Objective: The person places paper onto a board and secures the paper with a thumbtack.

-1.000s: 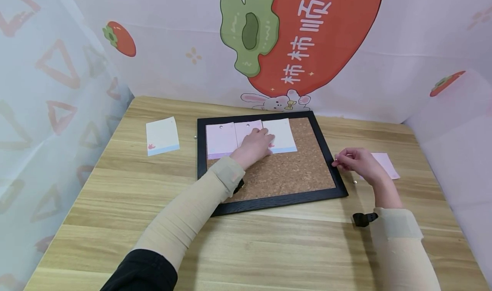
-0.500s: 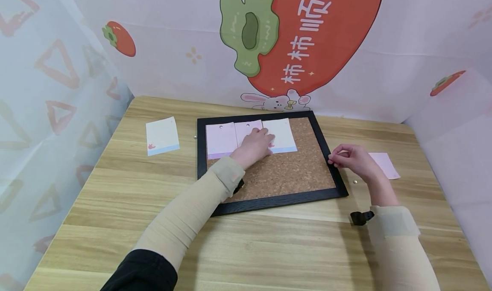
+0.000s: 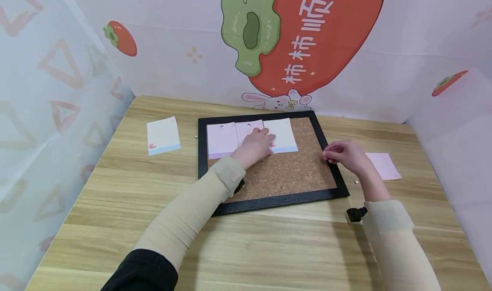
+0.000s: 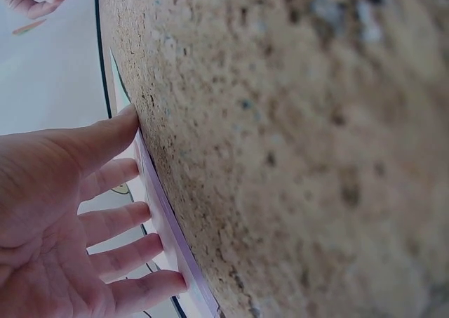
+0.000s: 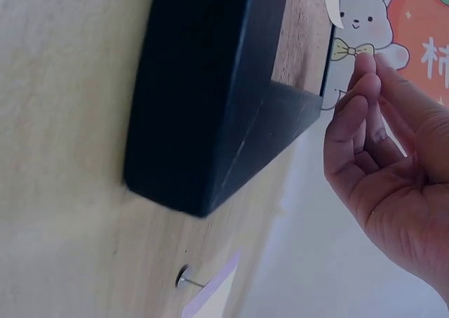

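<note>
My left hand [image 3: 255, 146] rests with spread fingers on the second pink note [image 3: 243, 131] and the left edge of a white note [image 3: 283, 133] with a blue strip. Beside them lies another pink note [image 3: 222, 144]; both pink notes have a thumbtack near the top. All three line the upper part of a cork board [image 3: 292, 171]. My right hand [image 3: 347, 154] hovers by the board's right edge, thumb and fingertips pinched together, seemingly on a thumbtack that the fingers mostly hide. In the left wrist view, the left fingers [image 4: 126, 234] lie along the notes.
A black frame [image 3: 280, 201] edges the board. Another white note [image 3: 163, 135] lies to its left, a pink one [image 3: 382, 166] to its right. A loose thumbtack [image 3: 355, 181] stands on the wooden table [image 3: 261, 248] near the right forearm; another [image 3: 196, 136] is at the frame's left side.
My right hand has moved left, from beside the frame to over its right edge, still pinching. The left hand stays in place on the notes.
</note>
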The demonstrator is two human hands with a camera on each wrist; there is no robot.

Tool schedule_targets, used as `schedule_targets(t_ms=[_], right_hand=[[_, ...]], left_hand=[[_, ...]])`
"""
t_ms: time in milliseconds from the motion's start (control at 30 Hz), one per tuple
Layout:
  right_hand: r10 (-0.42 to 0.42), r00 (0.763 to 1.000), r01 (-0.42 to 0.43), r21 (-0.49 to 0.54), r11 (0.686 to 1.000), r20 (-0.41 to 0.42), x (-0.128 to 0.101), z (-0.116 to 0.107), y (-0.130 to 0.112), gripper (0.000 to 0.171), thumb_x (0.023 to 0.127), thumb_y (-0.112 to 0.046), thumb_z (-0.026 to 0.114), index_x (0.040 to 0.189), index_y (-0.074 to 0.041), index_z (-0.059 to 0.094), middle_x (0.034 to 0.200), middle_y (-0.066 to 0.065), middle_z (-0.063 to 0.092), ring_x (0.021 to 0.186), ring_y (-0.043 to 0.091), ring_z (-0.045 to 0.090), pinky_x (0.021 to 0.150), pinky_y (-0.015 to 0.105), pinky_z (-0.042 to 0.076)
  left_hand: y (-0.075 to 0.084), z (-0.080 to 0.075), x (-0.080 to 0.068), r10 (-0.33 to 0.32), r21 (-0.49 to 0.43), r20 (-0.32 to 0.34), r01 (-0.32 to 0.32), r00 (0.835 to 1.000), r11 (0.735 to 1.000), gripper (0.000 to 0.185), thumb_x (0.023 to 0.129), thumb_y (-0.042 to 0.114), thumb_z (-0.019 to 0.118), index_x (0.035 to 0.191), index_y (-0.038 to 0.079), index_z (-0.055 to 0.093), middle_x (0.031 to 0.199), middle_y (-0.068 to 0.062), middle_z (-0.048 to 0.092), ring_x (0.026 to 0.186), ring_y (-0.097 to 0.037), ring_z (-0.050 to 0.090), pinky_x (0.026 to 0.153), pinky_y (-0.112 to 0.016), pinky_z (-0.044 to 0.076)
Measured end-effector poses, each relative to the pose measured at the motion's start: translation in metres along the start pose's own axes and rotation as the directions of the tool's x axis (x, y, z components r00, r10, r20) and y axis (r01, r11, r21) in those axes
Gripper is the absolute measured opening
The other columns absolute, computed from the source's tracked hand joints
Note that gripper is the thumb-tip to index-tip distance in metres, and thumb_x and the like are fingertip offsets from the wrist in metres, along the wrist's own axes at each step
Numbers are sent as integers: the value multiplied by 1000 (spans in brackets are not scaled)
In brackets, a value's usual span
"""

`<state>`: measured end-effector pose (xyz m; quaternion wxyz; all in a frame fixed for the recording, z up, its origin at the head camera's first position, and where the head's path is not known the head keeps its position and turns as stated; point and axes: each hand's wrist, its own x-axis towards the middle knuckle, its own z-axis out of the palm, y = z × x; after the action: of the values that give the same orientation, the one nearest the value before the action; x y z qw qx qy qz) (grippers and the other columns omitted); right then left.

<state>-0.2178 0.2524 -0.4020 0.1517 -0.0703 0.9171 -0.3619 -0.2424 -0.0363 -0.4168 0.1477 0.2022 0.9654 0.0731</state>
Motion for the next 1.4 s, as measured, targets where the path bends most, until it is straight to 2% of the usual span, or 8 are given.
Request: schedule_targets(t_ms=[167,367,700,933,1167,1300,1400], right_hand=[[-13,1000,13,-38,999,-2,5,3,-6,21,96,-13,66,103,6,71,91,18,76,71,6,65,67,19,56],[-6,1000,6,1,1000,23,10,8,-15,21,97,-12,65,106,6,70,98,21,75,75,9,67,70,17,57],[-29,999,27,54,998,34,22,14,-24,18,98,-8,62,106,8,67,102,26,74,74,1,67,70,19,57],[10,1000,-11,103,995,10,31,20,-28,22,97,-14,65,108,5,68,103,24,74,76,9,67,71,17,56],[69,998,-69,198,978,10,43,25,-29,27,97,-15,65,112,7,68,99,15,77,75,5,66,72,16,57],[94,996,-94,195,976,7,47,27,-33,28,98,-17,64,113,6,68,96,8,77,75,4,64,72,16,55],[88,996,-86,183,979,-6,50,29,-35,28,97,-18,65,113,5,68,97,11,77,74,6,64,71,16,54]], left_hand=[[0,0,0,-5,-9,7,5,1000,1000,57,98,35,63,150,20,46,155,-7,42,140,-30,41,108,-46,48],[0,-1,-1,-2,-10,3,2,1000,1000,57,98,35,64,150,20,46,153,-7,43,137,-30,43,107,-45,49],[0,-1,0,-1,-3,1,1,1000,1000,57,98,36,63,150,20,46,153,-8,43,137,-30,43,106,-44,50],[0,-1,0,-2,-2,9,2,1000,1000,57,98,36,63,150,20,46,154,-8,42,137,-30,44,107,-45,49],[-1,0,1,-5,-9,12,5,1000,1000,58,98,36,63,150,20,46,156,-7,41,138,-29,43,107,-45,49],[-1,0,2,-4,-2,10,4,1000,1000,57,98,37,63,150,21,46,156,-7,41,138,-29,43,106,-44,50],[0,1,1,-5,1,10,5,1000,1000,58,98,38,63,150,21,46,156,-7,41,138,-29,43,106,-44,50]])
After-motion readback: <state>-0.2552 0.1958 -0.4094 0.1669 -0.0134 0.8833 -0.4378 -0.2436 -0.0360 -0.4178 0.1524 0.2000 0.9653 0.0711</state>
